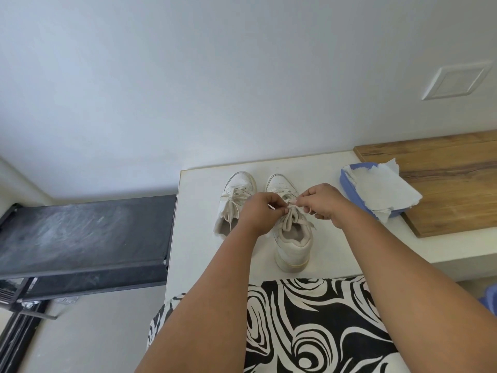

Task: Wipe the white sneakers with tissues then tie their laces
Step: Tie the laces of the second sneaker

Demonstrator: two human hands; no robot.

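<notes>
Both forearms converge over the right sneaker (293, 238) on the white table (199, 238); left hand (259, 211) and right hand (321, 201) pinch its lace (291, 211) ends, tensioning the knot; tissues (382, 192) lie aside.

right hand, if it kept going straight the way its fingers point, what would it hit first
Probably the left hand: the right hand points leftward across the right sneaker's laces, which both hands pinch. Depth is unclear.
</notes>
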